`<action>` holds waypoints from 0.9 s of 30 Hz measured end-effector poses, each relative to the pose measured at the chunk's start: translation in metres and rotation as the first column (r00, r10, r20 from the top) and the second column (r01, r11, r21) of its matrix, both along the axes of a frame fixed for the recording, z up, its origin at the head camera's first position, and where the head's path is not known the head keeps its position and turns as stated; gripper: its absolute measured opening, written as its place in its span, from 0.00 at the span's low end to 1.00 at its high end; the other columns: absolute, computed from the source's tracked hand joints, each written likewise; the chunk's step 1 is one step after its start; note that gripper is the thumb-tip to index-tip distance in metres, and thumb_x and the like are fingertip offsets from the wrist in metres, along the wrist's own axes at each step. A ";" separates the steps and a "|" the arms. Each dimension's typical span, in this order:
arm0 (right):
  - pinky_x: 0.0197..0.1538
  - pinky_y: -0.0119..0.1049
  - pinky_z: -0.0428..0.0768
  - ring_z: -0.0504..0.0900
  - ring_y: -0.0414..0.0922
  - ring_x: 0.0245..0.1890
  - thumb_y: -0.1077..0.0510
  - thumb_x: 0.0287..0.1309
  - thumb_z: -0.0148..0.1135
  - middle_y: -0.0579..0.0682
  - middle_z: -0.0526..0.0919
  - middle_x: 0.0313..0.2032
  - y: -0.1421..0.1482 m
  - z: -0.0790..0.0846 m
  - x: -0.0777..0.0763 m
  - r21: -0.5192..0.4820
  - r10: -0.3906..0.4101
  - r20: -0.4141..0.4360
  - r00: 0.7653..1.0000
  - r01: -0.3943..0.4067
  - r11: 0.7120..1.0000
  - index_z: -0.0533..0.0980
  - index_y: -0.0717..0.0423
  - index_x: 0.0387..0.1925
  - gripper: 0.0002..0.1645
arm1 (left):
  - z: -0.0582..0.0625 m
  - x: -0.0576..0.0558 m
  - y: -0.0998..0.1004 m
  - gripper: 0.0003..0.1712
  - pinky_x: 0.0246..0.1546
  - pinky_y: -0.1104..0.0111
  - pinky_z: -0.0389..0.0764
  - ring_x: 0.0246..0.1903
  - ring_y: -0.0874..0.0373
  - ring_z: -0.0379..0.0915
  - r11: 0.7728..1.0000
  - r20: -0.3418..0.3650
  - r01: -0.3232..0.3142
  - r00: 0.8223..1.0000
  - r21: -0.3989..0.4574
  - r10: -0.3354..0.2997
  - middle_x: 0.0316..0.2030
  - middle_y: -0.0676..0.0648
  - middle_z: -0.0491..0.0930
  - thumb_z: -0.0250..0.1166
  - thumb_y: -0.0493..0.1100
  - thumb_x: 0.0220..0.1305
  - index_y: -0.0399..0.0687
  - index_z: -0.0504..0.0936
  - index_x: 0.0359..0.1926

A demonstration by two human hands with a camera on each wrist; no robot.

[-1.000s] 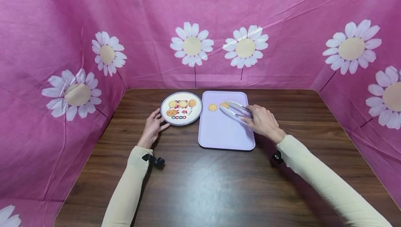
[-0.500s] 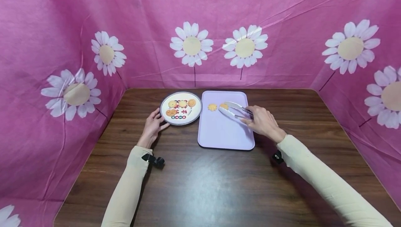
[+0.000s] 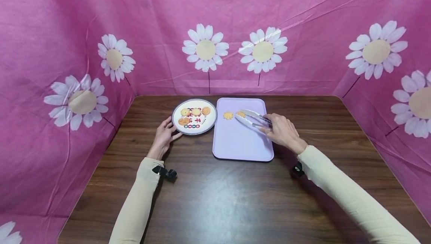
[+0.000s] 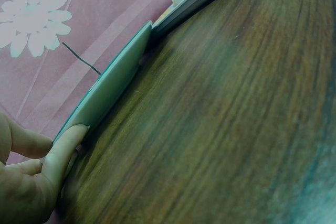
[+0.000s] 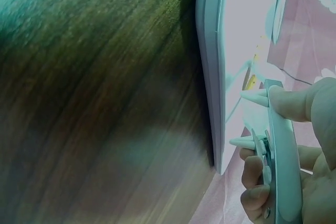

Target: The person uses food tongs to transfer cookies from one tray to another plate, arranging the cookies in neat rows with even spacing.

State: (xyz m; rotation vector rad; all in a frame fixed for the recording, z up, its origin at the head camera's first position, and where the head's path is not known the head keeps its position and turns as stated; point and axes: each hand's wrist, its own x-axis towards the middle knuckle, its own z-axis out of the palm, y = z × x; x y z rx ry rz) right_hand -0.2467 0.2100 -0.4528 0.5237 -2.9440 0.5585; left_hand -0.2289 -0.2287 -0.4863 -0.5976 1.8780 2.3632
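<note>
My left hand [image 3: 164, 138] grips the near left rim of a round white plate [image 3: 209, 121], which has a dark edge and red printing. Several cookies [image 3: 184, 121] lie on it. In the left wrist view, thumb and fingers are at the edge of the plate [image 4: 113, 87]. My right hand [image 3: 284, 131] holds metal tongs [image 3: 245, 121] with dark handles over the lilac tray [image 3: 240, 145]. Their spread tips stand around a golden cookie [image 3: 241, 113] on that tray. A scalloped cookie [image 3: 228, 115] sits just left of it. The right wrist view shows the tongs [image 5: 286, 166] along my palm.
Plate and tray stand side by side on a dark wood-grain table [image 3: 202, 199], near its back edge. A pink cloth [image 3: 232, 83] with printed white daisies hangs around the back and sides. Black wrist cameras [image 3: 165, 173] are strapped to both sleeves.
Almost nothing differs. The tongs' tips stay around the golden cookie, and the left hand keeps its hold on the plate.
</note>
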 end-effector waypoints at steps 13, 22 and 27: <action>0.36 0.56 0.85 0.82 0.57 0.40 0.42 0.63 0.70 0.64 0.86 0.51 -0.001 -0.002 0.002 -0.003 -0.007 0.017 1.000 0.007 1.000 0.76 0.63 0.65 0.37 | 0.000 -0.001 -0.001 0.38 0.56 0.68 0.89 0.74 0.44 0.62 1.000 -0.012 0.000 1.000 0.003 0.000 0.82 0.36 0.50 0.45 0.28 0.79 0.47 0.48 0.84; 0.36 0.57 0.85 0.83 0.58 0.40 0.43 0.64 0.70 0.64 0.86 0.51 -0.001 -0.001 0.003 -0.010 0.001 -0.009 1.000 -0.001 1.000 0.77 0.63 0.64 0.36 | 0.001 -0.002 -0.002 0.38 0.54 0.69 0.90 0.74 0.45 0.62 1.000 0.000 -0.001 1.000 -0.004 0.001 0.82 0.36 0.50 0.45 0.28 0.79 0.48 0.49 0.84; 0.31 0.53 0.83 0.81 0.55 0.37 0.43 0.64 0.70 0.62 0.86 0.47 -0.002 -0.001 0.002 -0.006 0.001 -0.013 1.000 -0.001 1.000 0.77 0.62 0.64 0.36 | -0.001 -0.002 0.000 0.38 0.52 0.70 0.91 0.74 0.45 0.63 1.000 0.002 -0.006 1.000 -0.007 0.006 0.82 0.36 0.51 0.46 0.28 0.78 0.49 0.50 0.84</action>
